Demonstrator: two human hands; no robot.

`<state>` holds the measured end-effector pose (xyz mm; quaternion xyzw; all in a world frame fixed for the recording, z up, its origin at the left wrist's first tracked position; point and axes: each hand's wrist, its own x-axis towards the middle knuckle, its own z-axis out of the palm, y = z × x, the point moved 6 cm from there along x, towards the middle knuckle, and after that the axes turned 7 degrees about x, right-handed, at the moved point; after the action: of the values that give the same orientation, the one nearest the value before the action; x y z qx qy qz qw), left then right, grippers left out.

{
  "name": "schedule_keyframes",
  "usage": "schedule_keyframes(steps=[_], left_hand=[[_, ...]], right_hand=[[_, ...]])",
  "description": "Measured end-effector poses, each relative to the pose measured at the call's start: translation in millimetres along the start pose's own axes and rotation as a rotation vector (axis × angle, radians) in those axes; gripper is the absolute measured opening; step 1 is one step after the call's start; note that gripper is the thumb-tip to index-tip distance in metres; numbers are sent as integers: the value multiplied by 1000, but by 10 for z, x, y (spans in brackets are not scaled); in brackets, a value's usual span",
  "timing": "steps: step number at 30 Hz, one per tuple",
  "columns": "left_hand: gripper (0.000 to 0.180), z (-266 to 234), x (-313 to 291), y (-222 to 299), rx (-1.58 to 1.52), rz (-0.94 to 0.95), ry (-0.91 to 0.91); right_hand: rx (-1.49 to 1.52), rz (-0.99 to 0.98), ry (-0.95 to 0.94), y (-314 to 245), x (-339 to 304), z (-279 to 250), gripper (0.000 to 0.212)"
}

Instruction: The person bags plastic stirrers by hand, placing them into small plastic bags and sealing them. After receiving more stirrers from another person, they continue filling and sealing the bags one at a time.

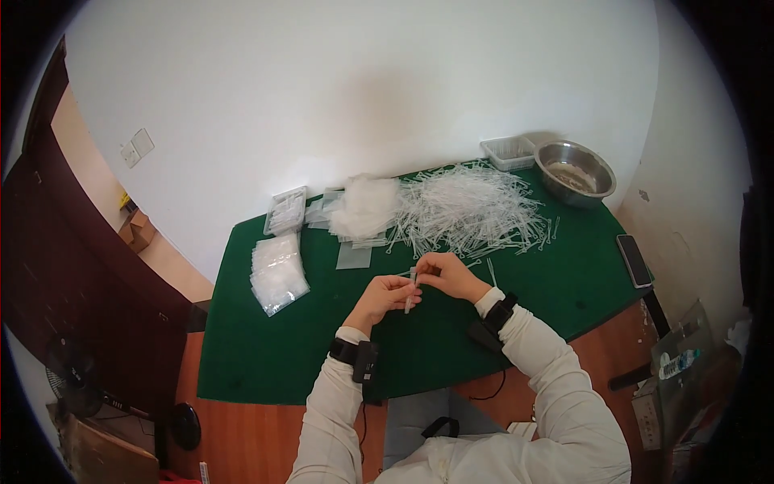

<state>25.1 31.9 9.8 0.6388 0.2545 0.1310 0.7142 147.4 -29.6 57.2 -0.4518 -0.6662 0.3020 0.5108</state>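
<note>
Over the near middle of the green table, my two hands meet at a small clear tube (pixel 409 305), held upright. My left hand (pixel 382 300) is closed round its side with thumb and fingers. At its upper end my right hand (pixel 451 276) is closed in a pinch; anything else between those fingertips is too small to make out. Just beyond the hands spreads a large heap of thin clear plastic sticks with looped ends (pixel 476 210). A few loose sticks (pixel 490 271) lie beside my right hand.
A whitish filmy pile (pixel 364 208) adjoins the sticks, with flat clear sleeves (pixel 353 256) below it. Leftward are stacked clear bags (pixel 278 274) and a tray of white pieces (pixel 286 211). A clear basket (pixel 509 152), a metal bowl (pixel 574 173) and a phone (pixel 634 260) stand or lie right.
</note>
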Motion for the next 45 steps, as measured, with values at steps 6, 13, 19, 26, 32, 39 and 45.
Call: schedule_keyframes(steps=[6,13,19,26,32,39,45], left_hand=[[26,52,-5,-7,-22,-16,-57],[25,91,-7,-34,-55,-36,-129],[24,86,21,-94,-75,-43,-114],[24,28,32,-67,-145,-22,-49],[24,-499,64,5,-349,225,387],[23,-556,27,22,-387,353,530],[22,-455,16,86,-243,420,501]], right_hand=[[38,-23,161,20,-13,-67,18],[4,-73,163,17,-17,-72,18],[23,-151,150,14,-10,-52,19],[-25,-119,245,56,-1,-92,14],[-281,37,411,351,-9,-284,9],[-612,-108,324,333,72,-98,6],[-677,-23,294,388,70,-83,7]])
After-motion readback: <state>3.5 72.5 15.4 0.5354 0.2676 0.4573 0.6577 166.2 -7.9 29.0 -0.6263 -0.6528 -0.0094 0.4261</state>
